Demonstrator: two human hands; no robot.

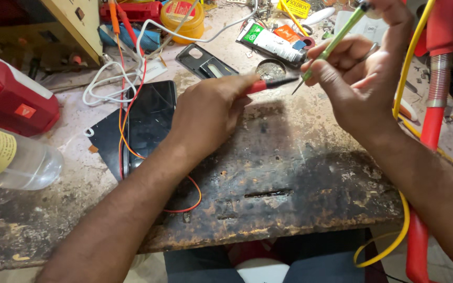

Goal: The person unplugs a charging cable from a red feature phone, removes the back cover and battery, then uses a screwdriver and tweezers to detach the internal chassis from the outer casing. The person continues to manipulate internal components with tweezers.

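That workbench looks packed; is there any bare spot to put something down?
Yes: the dark stained patch between the left hand, right hand and the bench's near edge is bare. The far side is crowded: tube, yellow tub, white cable, black phone.

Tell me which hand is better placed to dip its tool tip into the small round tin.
Right hand, probably: its green-handled tool ends just beside the round tin; the left hand holds its red probe flat below it.

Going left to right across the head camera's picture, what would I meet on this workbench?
Red container → clear plastic bottle → black phone → left hand holding red-handled probe → right hand holding green tool → red hose.
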